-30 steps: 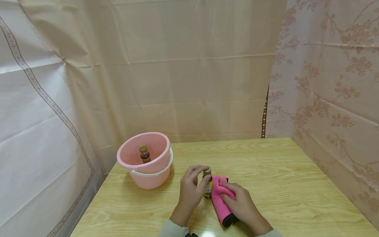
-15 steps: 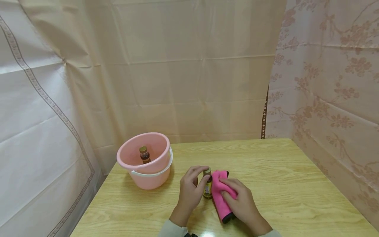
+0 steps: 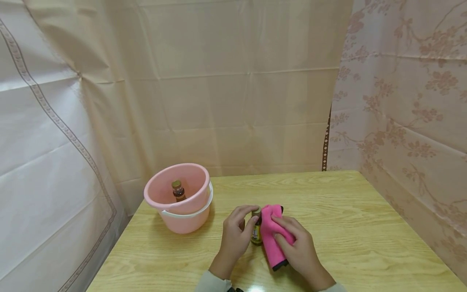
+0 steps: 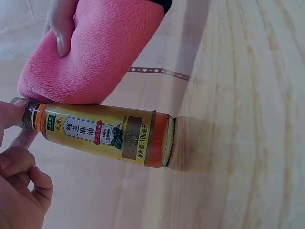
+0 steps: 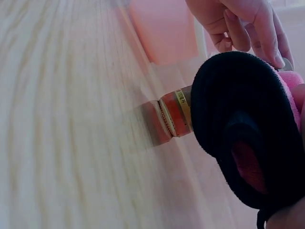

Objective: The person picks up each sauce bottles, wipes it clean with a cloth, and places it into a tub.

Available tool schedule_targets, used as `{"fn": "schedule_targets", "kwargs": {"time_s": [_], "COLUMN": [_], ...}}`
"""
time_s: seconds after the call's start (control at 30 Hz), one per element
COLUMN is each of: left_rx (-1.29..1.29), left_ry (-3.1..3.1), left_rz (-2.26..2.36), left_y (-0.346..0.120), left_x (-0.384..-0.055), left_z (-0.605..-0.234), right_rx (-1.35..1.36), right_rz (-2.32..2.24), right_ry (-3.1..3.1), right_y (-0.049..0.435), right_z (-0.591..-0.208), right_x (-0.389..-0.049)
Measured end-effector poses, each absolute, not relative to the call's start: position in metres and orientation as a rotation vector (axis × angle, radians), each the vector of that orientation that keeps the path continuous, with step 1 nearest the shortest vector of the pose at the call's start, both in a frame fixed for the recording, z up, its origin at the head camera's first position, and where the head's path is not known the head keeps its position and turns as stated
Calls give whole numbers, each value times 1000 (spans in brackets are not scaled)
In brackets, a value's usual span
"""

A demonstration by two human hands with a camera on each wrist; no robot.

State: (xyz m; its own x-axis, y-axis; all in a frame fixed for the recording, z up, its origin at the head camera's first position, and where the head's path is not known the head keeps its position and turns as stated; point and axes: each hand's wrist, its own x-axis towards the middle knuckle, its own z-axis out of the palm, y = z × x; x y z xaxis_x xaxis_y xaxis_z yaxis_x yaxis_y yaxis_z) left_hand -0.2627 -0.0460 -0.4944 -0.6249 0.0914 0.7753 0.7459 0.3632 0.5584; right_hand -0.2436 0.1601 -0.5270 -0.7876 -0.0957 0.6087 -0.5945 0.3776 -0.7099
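A small glass bottle of sesame oil (image 4: 95,131) with a yellow label stands upright on the table. My left hand (image 3: 235,233) pinches its cap (image 3: 256,211) between thumb and fingers. Against the bottle's right side lies a folded pink cloth (image 3: 271,237) with black edging, which my right hand (image 3: 300,247) grips between thumb and fingers. In the right wrist view the cloth's dark edge (image 5: 238,95) hides the upper bottle, and only its base (image 5: 175,114) shows.
At the left of the wooden table (image 3: 328,211) stands a pink bucket (image 3: 184,221) with a white handle (image 3: 189,214). A dark bottle with a gold cap (image 3: 177,188) is inside it. Curtains (image 3: 237,101) hang behind and beside the table.
My right hand has slid the pink cloth upward along the bottle's side, away from me. The left hand stays on the cap, and the bottle has turned slightly.
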Motion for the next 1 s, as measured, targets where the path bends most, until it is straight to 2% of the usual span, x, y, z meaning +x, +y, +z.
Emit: {"fn": "schedule_targets", "kwargs": {"time_s": [1.0], "left_rx": [-715], "left_ry": [-1972], "left_rz": [-1277], "left_y": [-47], "left_x": [-264], "left_z": [-496], "right_rx": [350], "right_rz": [1373], "right_ry": [-2530], "right_y": [159], "right_z": [-525], "right_x": [-242]}}
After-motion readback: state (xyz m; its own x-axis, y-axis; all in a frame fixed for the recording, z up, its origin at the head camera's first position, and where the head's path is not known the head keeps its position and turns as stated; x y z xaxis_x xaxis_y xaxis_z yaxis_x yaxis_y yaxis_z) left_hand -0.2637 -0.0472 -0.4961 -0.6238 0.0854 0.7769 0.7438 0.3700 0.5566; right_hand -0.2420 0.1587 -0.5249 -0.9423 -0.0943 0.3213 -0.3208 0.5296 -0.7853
